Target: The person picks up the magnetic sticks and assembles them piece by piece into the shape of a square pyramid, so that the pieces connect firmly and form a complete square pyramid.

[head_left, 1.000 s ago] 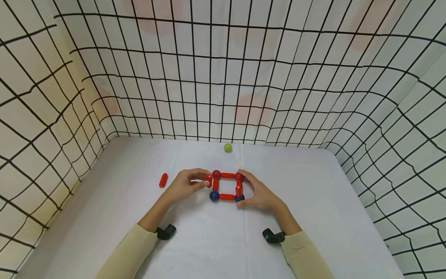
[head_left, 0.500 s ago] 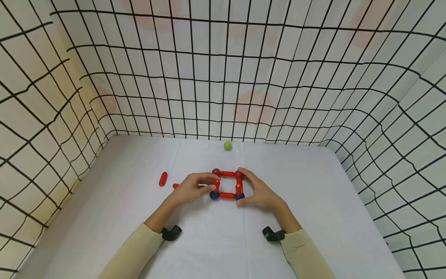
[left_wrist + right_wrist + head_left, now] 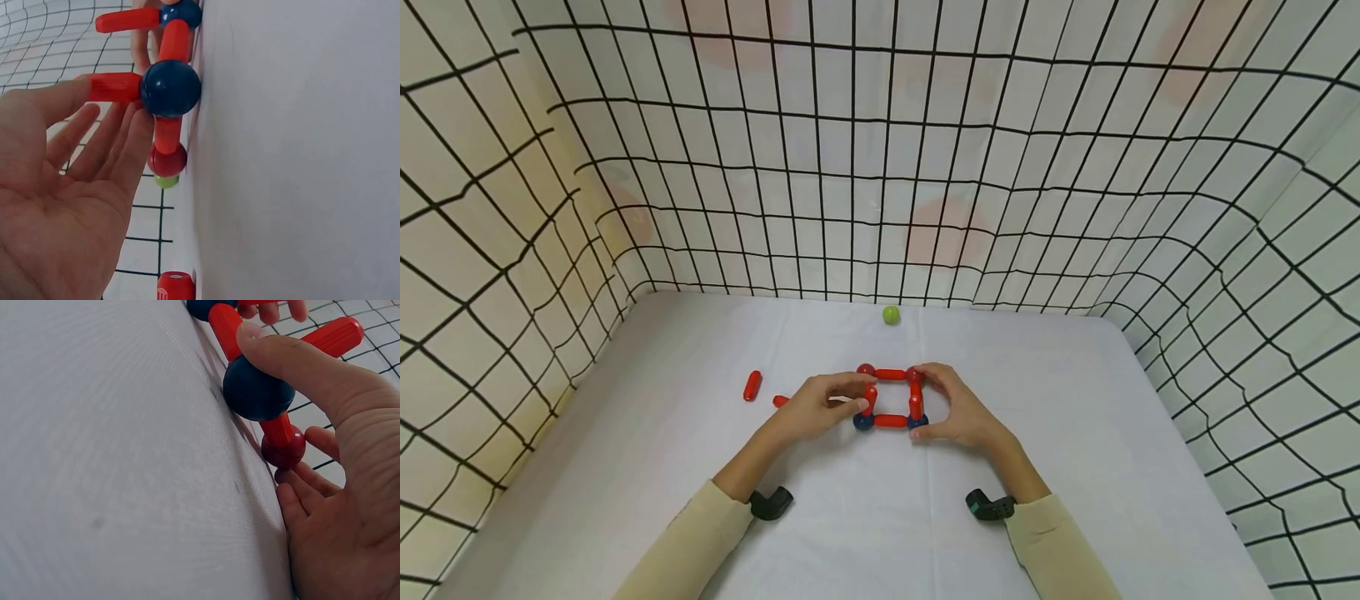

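A square frame [image 3: 891, 421] of red magnetic rods and balls lies on the white cloth, red balls at its far corners and blue balls at its near ones. My left hand [image 3: 811, 410] pinches a red rod [image 3: 115, 86] between thumb and fingers. That rod stands up from the near left blue ball [image 3: 170, 89], its end right at the ball. My right hand [image 3: 961, 412] grips the frame's right side, thumb on the near right blue ball [image 3: 259, 387], fingertips by the far red ball [image 3: 284, 447]. Another red rod [image 3: 334, 336] sticks up from the near right ball.
One loose red rod [image 3: 752, 386] lies on the cloth to the left. A second rod [image 3: 780, 401] shows partly behind my left hand. Farther back sits a green ball [image 3: 891, 315], close to the black grid wall [image 3: 880, 177].
My left hand has carried its red rod rightward, from beside the frame onto the near left blue ball. A loose rod has come into view behind that hand. My right hand keeps its place.
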`<state>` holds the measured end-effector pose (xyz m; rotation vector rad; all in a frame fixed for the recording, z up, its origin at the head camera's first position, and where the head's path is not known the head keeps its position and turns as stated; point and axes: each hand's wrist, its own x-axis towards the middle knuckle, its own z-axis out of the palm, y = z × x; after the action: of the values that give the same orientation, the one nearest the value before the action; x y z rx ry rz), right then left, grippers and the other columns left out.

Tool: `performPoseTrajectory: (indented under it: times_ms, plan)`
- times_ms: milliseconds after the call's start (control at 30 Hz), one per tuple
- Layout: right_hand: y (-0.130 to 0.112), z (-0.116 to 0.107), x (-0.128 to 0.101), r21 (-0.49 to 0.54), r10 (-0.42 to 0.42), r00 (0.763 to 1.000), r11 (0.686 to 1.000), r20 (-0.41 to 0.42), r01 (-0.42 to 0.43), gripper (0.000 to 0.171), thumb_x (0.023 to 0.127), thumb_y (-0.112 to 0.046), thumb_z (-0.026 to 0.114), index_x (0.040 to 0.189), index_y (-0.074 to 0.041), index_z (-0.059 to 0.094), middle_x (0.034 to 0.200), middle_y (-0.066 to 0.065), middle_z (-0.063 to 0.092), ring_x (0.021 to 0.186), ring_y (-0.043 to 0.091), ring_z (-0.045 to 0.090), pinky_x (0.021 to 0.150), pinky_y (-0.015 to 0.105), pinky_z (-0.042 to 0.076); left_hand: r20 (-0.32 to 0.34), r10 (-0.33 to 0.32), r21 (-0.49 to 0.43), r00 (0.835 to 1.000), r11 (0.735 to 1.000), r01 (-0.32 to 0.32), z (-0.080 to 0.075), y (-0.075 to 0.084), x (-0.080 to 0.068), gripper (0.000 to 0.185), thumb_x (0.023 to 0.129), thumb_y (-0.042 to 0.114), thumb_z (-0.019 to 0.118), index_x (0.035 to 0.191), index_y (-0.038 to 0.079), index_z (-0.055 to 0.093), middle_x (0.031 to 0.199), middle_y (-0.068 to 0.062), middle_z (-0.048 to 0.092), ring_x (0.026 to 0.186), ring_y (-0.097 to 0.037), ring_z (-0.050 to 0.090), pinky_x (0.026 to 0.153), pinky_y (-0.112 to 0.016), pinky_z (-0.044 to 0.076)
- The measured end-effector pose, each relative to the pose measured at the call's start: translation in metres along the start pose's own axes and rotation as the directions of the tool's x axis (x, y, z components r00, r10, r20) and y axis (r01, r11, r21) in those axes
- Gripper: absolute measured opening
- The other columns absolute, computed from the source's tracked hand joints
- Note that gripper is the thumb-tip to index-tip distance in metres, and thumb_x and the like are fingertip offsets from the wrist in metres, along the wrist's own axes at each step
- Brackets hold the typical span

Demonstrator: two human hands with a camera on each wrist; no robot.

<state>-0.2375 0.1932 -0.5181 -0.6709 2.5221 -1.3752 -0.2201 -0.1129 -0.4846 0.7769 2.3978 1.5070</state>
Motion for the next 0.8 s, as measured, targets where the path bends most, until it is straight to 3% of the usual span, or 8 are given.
performPoseTrajectory:
  times_ms: [133,300,400,500,633,800]
  plan:
    - [-0.002,0.000,-0.001,0.018,-0.009,1.000,1.000,-0.004,0.009,0.100,0.071,-0.029,0.097,0.153,-0.021,0.040,0.160,0.003,0.040,0.152,0.027,0.037,0.126,0.045,0.029,-0.087,-0.008,0.032,0.996,0.999,0.011,-0.001,-0.001,0.000,0.037,0.101,0.010,0.064,0.138,0.010,0.063,0.134,-0.003,0.068,0.118,-0.021,0.068,0.102,-0.038,0.057]
    - [-0.004,-0.002,-0.003,0.004,-0.022,1.000,1.000,0.000,0.022,0.089,0.079,-0.019,0.089,0.155,-0.023,0.043,0.165,0.002,0.036,0.154,0.031,0.034,0.124,0.053,0.030,-0.183,-0.064,0.101,0.981,0.991,0.084,-0.001,-0.003,-0.001,0.040,0.100,0.011,0.067,0.140,0.011,0.061,0.138,-0.009,0.063,0.118,-0.024,0.066,0.101,-0.039,0.057]
    - [-0.005,-0.001,-0.003,-0.030,-0.005,1.000,1.000,0.000,0.005,0.081,0.083,-0.015,0.083,0.154,-0.026,0.046,0.165,0.002,0.038,0.154,0.033,0.034,0.124,0.058,0.029,-0.164,-0.090,0.139,0.982,0.984,0.113,-0.001,-0.006,-0.001,0.052,0.099,0.011,0.068,0.149,0.013,0.053,0.147,-0.011,0.055,0.119,-0.026,0.065,0.101,-0.041,0.057]
    - [-0.004,0.000,-0.001,-0.033,0.035,0.999,0.999,-0.019,-0.036,0.069,0.088,-0.011,0.074,0.150,-0.030,0.051,0.159,0.001,0.048,0.152,0.030,0.038,0.124,0.056,0.030,-0.115,-0.087,0.181,0.990,0.978,0.107,-0.001,-0.008,-0.001,0.059,0.099,0.008,0.067,0.154,0.015,0.047,0.151,-0.010,0.052,0.117,-0.027,0.065,0.101,-0.043,0.057]
    - [-0.002,0.001,0.001,-0.006,0.069,0.996,0.998,-0.049,-0.069,0.055,0.093,-0.010,0.068,0.144,-0.030,0.057,0.151,0.002,0.057,0.148,0.028,0.045,0.124,0.051,0.032,-0.060,-0.070,0.237,0.996,0.968,0.083,-0.001,-0.011,0.000,0.052,0.100,0.005,0.062,0.150,0.014,0.053,0.149,-0.010,0.056,0.116,-0.025,0.061,0.104,-0.044,0.055]
    - [0.002,0.000,0.003,0.013,0.072,0.996,0.997,-0.061,-0.071,0.049,0.096,-0.014,0.068,0.142,-0.024,0.057,0.149,0.007,0.058,0.147,0.030,0.047,0.124,0.052,0.032,-0.093,-0.085,0.265,0.992,0.958,0.108,-0.001,-0.010,0.000,0.044,0.099,0.006,0.065,0.142,0.015,0.063,0.133,-0.009,0.064,0.108,-0.022,0.060,0.098,-0.040,0.056]
